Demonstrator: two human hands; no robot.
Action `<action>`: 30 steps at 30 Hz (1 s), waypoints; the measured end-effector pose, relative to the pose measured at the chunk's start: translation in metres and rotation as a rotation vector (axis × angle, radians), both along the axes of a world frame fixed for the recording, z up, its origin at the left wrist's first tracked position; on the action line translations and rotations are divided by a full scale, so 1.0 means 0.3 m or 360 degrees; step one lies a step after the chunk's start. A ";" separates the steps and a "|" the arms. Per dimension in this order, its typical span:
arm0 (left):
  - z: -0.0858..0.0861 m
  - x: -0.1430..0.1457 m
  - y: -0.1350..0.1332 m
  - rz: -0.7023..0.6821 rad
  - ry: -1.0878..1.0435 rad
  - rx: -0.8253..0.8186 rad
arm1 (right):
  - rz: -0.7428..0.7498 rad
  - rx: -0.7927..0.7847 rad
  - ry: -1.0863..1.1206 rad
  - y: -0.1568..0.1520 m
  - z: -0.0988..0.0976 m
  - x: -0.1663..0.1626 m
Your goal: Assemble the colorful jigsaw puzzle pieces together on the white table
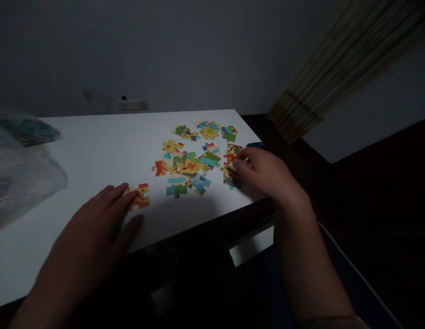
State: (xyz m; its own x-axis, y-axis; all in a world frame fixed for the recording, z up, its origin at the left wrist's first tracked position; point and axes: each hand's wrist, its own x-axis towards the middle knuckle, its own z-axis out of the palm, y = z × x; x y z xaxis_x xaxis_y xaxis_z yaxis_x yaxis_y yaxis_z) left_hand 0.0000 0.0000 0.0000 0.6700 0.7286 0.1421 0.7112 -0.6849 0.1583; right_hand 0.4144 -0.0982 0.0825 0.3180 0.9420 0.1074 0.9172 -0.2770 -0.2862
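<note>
My left hand (96, 228) lies low over the left part of the white table (106, 141), its fingers stretched out and thumb apart. Its fingertips touch orange and red jigsaw pieces (141, 197) that look joined; a bit of green shows under the hand. On the right, my right hand (263, 171) is bent down with thumb and fingers pinched at a jigsaw piece (229, 172) in a short column of pieces. The fingers partly hide that piece. Between the hands lies a loose, overlapping pile of colourful jigsaw pieces (188, 167).
A clear plastic bag (30, 173) with a colourful packet (30, 130) lies at the left. A dark, flat object (255, 145) sits by the table's right edge. Behind are a wall socket strip (133, 105) and a curtain (301, 96). The room is dim.
</note>
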 end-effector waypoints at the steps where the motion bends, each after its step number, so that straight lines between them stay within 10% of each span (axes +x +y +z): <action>1: 0.004 0.004 0.001 0.0002 -0.0016 -0.0008 | -0.0020 -0.0005 -0.0040 -0.038 -0.041 -0.033; 7: 0.033 0.027 -0.023 0.0093 -0.0218 -0.0140 | 0.0010 0.0381 0.0013 -0.133 -0.241 -0.137; 16: -0.014 -0.054 -0.048 0.0212 -0.1472 -0.0775 | 0.0126 0.0551 0.0049 -0.151 -0.301 -0.214; 30: 0.020 -0.035 -0.078 0.0145 -0.1167 -0.0477 | -0.0077 0.0822 0.0027 -0.215 -0.368 -0.245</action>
State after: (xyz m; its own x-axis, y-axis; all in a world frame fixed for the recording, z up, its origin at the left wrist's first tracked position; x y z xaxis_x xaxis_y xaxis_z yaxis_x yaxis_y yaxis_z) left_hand -0.0105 -0.0233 0.0059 0.4176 0.8531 0.3128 0.4055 -0.4831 0.7760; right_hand 0.3409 -0.1626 -0.0278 0.3657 0.7517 0.5488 0.9010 -0.1380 -0.4114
